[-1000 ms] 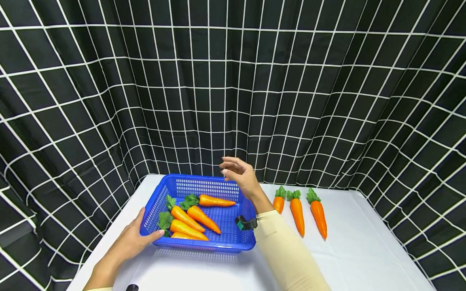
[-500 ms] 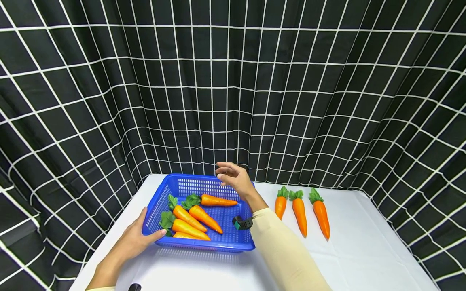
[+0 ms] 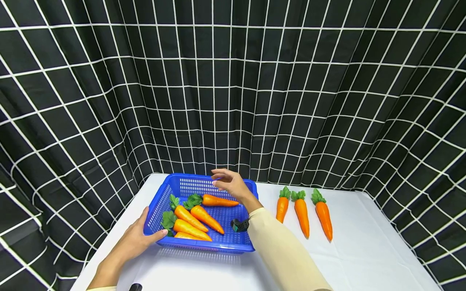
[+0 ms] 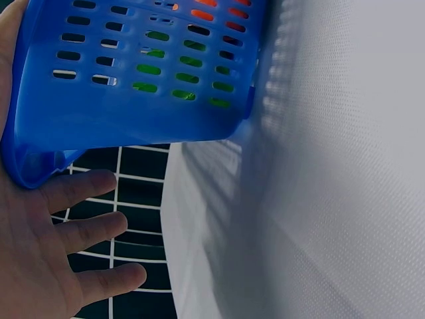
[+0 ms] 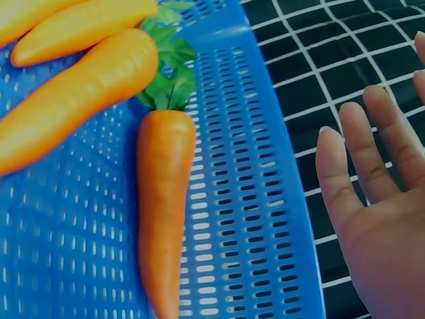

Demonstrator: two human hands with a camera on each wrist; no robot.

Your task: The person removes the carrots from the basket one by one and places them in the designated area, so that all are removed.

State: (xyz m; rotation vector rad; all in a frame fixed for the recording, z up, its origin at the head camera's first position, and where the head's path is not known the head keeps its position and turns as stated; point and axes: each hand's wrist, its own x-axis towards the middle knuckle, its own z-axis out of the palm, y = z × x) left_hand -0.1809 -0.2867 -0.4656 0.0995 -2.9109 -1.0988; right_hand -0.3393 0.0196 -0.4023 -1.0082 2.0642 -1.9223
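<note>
A blue plastic basket (image 3: 204,245) with slotted walls stands on the white table, holding several glossy orange carrots with green leafy tops. My left hand (image 3: 134,239) rests at its near left corner, thumb on the front rim; in the left wrist view the fingers (image 4: 93,229) spread straight outside the wall. Over the basket's back right part hovers my right hand (image 3: 234,186), fingers loosely bent with nothing between them. One carrot (image 3: 220,201) lies crosswise along the back wall, below that hand. The other carrots (image 3: 192,229) slant together on the left side.
Right of the basket, three more carrots (image 3: 301,216) lie side by side on the white tablecloth (image 3: 364,250), leaves pointing away. A black curtain with white grid lines (image 3: 233,101) surrounds the table's back and sides. A small black object (image 3: 136,287) shows at the bottom edge.
My right hand has moved left and slightly down, toward the viewer, over the basket. The left hand keeps its place at the corner. The head view has shifted slightly.
</note>
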